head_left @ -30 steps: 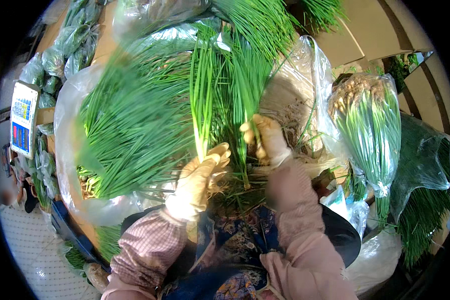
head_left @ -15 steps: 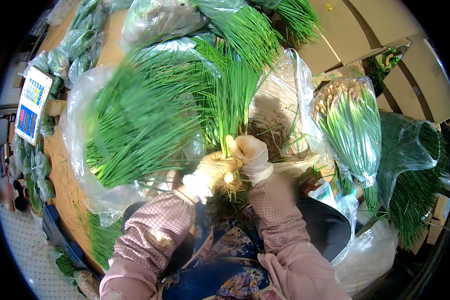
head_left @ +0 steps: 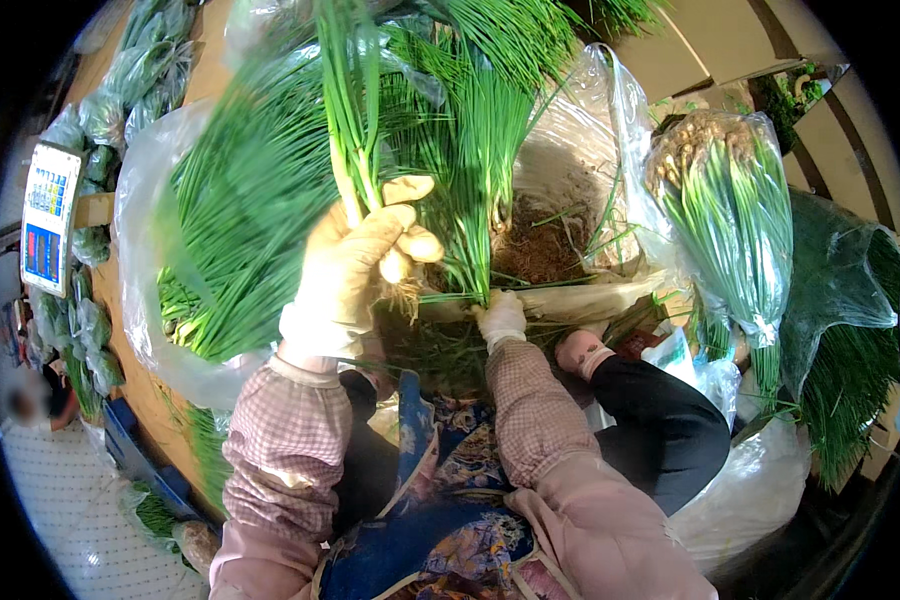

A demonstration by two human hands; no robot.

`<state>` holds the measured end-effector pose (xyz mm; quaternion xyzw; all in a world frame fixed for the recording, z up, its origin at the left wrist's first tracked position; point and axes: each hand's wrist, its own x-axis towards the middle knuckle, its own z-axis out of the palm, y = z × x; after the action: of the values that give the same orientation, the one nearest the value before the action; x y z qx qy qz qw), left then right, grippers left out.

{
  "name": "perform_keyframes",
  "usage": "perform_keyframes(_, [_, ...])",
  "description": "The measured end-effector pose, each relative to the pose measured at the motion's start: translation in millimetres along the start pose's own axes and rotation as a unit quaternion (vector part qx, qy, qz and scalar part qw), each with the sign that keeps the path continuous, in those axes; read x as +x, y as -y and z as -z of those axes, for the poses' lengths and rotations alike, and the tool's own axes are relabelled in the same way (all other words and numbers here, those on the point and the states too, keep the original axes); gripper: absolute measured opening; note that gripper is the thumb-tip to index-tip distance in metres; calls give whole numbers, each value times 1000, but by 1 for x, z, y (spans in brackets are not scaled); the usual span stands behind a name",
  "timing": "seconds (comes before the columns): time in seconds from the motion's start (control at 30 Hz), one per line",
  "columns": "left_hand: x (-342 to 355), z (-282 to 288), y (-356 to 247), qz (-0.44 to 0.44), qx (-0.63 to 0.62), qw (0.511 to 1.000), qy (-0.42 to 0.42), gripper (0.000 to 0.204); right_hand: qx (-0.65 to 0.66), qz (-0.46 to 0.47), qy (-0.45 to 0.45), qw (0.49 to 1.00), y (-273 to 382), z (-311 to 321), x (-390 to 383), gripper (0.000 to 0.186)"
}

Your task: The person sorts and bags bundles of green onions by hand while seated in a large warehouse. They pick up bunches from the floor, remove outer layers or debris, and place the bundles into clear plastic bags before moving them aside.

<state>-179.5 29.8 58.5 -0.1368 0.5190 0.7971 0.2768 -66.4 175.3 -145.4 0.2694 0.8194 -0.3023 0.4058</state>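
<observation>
Raised in front of me at centre left, my left hand (head_left: 345, 262), in a pale glove, is closed round a few green onions (head_left: 348, 110). Their white bulbs and stringy roots stick out below the fingers, and the leaves point away from me. My right hand (head_left: 502, 316), gloved too, is lower and farther right. Its fingers are curled at the foot of green stalks from a loose bunch (head_left: 485, 170) lying ahead; the fingertips are partly hidden. To the left, a big heap of green onions (head_left: 250, 220) lies on an open clear plastic bag (head_left: 138, 230).
A scale (head_left: 48, 215) with a lit display stands at far left, near bagged greens (head_left: 135, 85). On the right are a bagged bunch of green onions (head_left: 735, 215), roots up, and a dark green bundle (head_left: 845, 370). Cardboard (head_left: 850, 150) lies behind. Brown root scraps (head_left: 540, 250) lie ahead.
My hands were together on the green onions. Now the left has lifted them up and to the left, while the right has moved slightly down to the loose bunch's foot. The view has shifted.
</observation>
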Motion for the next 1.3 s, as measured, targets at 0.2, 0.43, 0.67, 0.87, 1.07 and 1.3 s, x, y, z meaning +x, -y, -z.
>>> perform_keyframes(0.2, [1,3,-2,-9,-43,998,-39,22,641,47,119,757,-27,37,19,39])
perform_keyframes(0.43, [9,3,32,92,-9,995,26,19,760,164,137,614,-14,64,10,39])
perform_keyframes(0.67, [13,6,37,78,-6,996,-43,15,642,99,-177,739,10,121,-31,28])
perform_keyframes(0.87, [13,3,48,95,27,995,-26,15,514,195,-210,809,-5,116,-8,36])
perform_keyframes(1.07, [14,-7,76,152,24,987,-47,18,541,333,-46,770,53,50,-13,39])
perform_keyframes(1.3, [9,-7,45,145,9,987,-61,17,622,93,-148,763,82,133,-30,27])
